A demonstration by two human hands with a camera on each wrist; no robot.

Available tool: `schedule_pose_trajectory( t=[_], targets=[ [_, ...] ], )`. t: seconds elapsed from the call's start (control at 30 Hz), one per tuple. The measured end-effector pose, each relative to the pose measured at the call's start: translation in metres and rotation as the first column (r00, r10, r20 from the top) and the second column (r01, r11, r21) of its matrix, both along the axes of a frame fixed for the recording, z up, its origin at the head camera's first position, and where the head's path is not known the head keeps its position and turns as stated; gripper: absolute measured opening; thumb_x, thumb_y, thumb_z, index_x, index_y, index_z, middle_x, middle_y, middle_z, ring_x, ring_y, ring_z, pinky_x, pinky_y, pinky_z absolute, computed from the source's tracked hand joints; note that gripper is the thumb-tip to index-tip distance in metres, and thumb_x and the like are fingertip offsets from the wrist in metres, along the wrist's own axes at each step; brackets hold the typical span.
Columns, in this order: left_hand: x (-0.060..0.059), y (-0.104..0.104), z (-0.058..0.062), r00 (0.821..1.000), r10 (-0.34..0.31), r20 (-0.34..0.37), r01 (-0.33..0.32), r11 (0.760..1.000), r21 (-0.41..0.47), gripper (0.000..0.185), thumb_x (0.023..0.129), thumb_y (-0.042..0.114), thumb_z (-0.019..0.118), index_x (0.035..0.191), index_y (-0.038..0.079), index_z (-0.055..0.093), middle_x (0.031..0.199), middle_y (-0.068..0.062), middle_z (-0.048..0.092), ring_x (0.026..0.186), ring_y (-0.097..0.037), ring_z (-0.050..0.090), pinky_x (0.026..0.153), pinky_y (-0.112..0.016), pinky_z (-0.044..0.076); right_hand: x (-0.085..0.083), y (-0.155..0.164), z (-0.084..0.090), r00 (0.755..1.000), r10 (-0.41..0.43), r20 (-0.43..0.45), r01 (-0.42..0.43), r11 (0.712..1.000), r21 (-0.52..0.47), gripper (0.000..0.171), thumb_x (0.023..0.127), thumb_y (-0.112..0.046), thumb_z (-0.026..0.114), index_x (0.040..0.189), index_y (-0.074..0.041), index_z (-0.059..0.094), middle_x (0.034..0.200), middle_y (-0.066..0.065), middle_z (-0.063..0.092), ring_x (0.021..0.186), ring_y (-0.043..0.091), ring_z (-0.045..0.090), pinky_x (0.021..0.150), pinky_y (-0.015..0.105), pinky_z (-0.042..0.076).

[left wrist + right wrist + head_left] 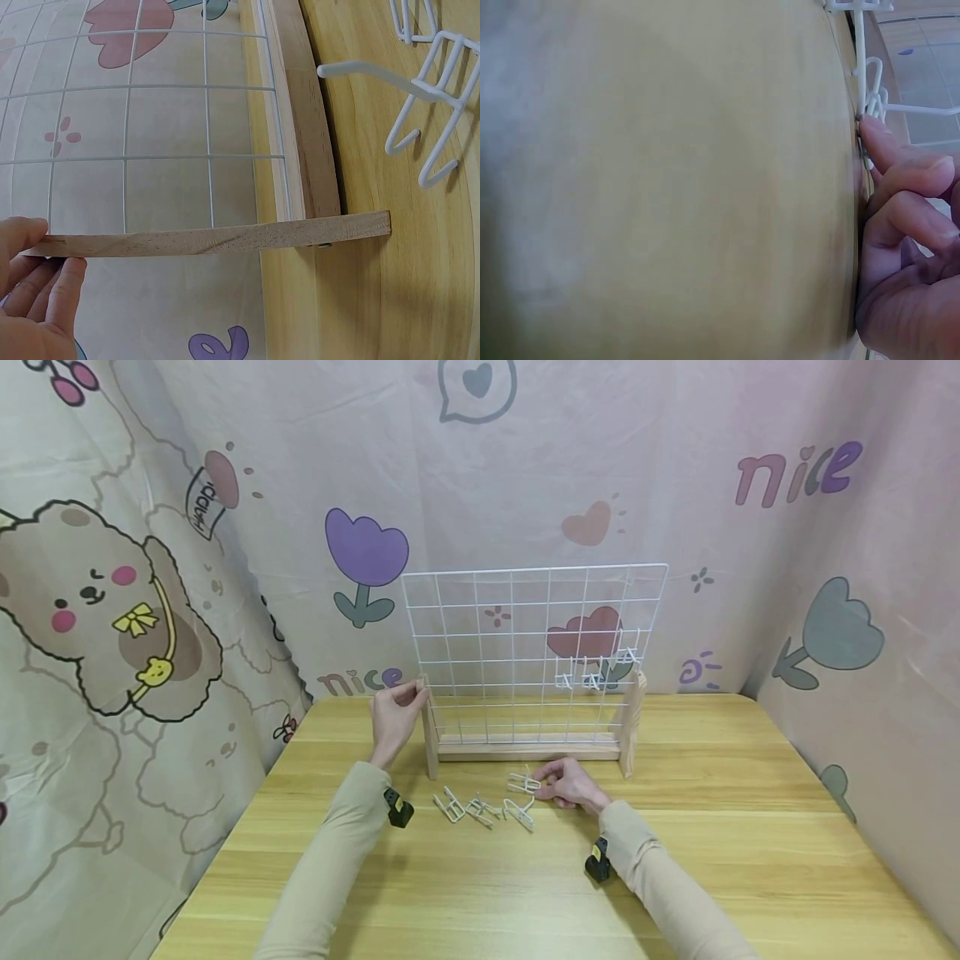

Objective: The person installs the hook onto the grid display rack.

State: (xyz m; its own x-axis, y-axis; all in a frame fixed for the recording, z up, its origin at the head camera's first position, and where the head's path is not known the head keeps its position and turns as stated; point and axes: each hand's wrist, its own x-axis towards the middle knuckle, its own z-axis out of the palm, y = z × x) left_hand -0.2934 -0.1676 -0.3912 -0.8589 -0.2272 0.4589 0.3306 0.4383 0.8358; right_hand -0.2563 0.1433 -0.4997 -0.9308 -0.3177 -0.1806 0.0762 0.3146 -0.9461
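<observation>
A white wire grid panel [512, 634] stands on the wooden table in a wooden base with two side posts. My left hand [395, 720] pinches the top of the left wooden post [217, 238] between thumb and fingers. In front of the base, my right hand [572, 783] holds the right end of a white wire hook [524, 782] at its fingertips, low against the tabletop. The hook's far end shows past a fingertip in the right wrist view; its gripped end is partly hidden. Several more white wire hooks [482, 808] lie loose between the hands.
Three white hooks [592, 680] hang on the right part of the grid. A wooden crossbar [528, 750] joins the posts at the bottom. Patterned curtain [480, 485] closes off the back and sides of the table [720, 827].
</observation>
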Motion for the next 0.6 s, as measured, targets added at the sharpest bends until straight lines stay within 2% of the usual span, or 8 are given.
schedule_pose_trajectory(
  t=[0.17, 0.6],
  targets=[
    [-0.0003, 0.0003, 0.0003, 1.0, -0.002, 0.004, 0.002, 1.0, -0.003, 0.025, 0.089, 0.012, 0.076, 0.112, 0.001, 0.075, 0.107, -0.019, 0.076, 0.094, -0.035, 0.076, 0.069, -0.005, 0.053, -0.0001, -0.0004, 0.0004, 1.0, -0.011, 0.01, 0.011, 1.0, 0.013, 0.028, 0.083, 0.002, 0.076, 0.108, 0.009, 0.066, 0.059, -0.005, 0.048, 0.038, 0.002, 0.04, 0.036, 0.015, 0.029],
    [-0.0001, -0.0005, 0.0007, 0.999, -0.024, 0.034, 0.024, 1.0, 0.018, 0.028, 0.09, 0.013, 0.074, 0.115, 0.0, 0.073, 0.111, -0.02, 0.075, 0.099, -0.034, 0.076, 0.071, -0.002, 0.052, 0.001, 0.0, -0.0001, 1.0, -0.022, 0.007, 0.022, 1.0, 0.001, 0.024, 0.083, 0.0, 0.077, 0.102, 0.01, 0.066, 0.059, -0.004, 0.053, 0.04, 0.003, 0.044, 0.036, 0.015, 0.031]
  ],
)
